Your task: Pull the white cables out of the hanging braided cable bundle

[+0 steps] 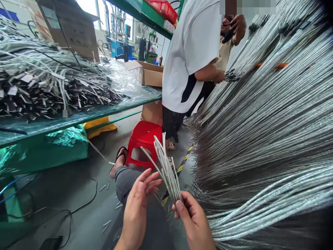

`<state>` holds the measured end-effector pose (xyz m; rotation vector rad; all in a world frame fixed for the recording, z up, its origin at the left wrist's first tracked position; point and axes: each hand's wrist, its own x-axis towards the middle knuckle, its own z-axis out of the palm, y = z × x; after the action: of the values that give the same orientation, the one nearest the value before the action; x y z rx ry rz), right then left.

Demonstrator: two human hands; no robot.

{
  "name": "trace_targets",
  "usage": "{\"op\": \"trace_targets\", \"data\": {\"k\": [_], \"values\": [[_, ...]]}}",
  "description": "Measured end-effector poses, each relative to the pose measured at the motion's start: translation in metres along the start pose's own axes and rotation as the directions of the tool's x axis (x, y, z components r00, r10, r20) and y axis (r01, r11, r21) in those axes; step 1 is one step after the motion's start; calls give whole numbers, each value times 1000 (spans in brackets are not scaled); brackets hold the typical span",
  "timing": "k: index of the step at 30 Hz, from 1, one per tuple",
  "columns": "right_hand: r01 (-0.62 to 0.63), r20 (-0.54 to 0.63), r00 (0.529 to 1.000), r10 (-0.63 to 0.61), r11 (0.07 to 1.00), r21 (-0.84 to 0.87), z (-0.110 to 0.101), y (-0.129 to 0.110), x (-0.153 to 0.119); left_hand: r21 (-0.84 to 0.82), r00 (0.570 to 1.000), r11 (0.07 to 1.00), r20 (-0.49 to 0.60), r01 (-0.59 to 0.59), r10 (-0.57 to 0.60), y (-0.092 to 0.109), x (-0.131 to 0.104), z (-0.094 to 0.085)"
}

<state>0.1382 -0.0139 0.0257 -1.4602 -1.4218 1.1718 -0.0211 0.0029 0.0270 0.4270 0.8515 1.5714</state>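
Observation:
A small bundle of silvery grey cables [169,175] fans upward in front of my lap, its loose ends spread apart at the top. My right hand [194,218] grips the bundle low down, between thumb and fingers. To the left of it, my left hand [139,205] is raised with the fingers stretched and apart. Its fingertips are close beside the cables; whether they touch, I cannot tell. Past my right hand, a thick strand of long braided cables [260,198] runs off to the right edge.
Long hanging cables [260,114] fill the right side. Heaped cables with black connectors [52,86] lie on the green bench [104,113] at left. A red stool [145,133] and a person in a white shirt [192,41] are ahead. Cut pieces [106,225] litter the floor.

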Motion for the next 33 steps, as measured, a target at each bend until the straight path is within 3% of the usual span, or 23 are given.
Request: {"op": "trace_targets", "data": {"k": [4, 6, 10, 15, 21, 24, 27, 30, 33], "values": [[26, 60, 998, -23, 998, -52, 6, -2, -2, 91, 979, 992, 174, 91, -106, -8, -2, 11], [55, 76, 996, -50, 996, -64, 8, -3, -4, 120, 963, 981, 208, 150, -173, -10, -5, 18], [81, 73, 995, -75, 993, -87, 7, -3, -6, 85, 960, 973, 168, 214, -225, -13, -9, 26], [134, 36, 991, -131, 986, -96, 2, -4, -4, -9, 960, 969, 136, 248, -244, -16, -12, 22], [101, 54, 994, -94, 987, -125, 3, -4, -2, 92, 966, 975, 142, 202, -214, -15, -13, 17], [39, 7, 999, -39, 994, -103, 3, -2, -3, 109, 968, 974, 135, 198, -212, -16, -13, 15], [4, -118, 993, -6, 1000, -13, 3, -2, -1, 61, 968, 972, 95, 227, -232, -17, -14, 13], [64, -270, 961, -59, 998, 8, 1, -7, 5, 17, 957, 959, 52, 284, -284, -14, -16, 12], [146, -362, 915, -179, 982, -117, -5, -16, 18, 39, 963, 964, 49, 263, -264, -10, -17, 12]]}}
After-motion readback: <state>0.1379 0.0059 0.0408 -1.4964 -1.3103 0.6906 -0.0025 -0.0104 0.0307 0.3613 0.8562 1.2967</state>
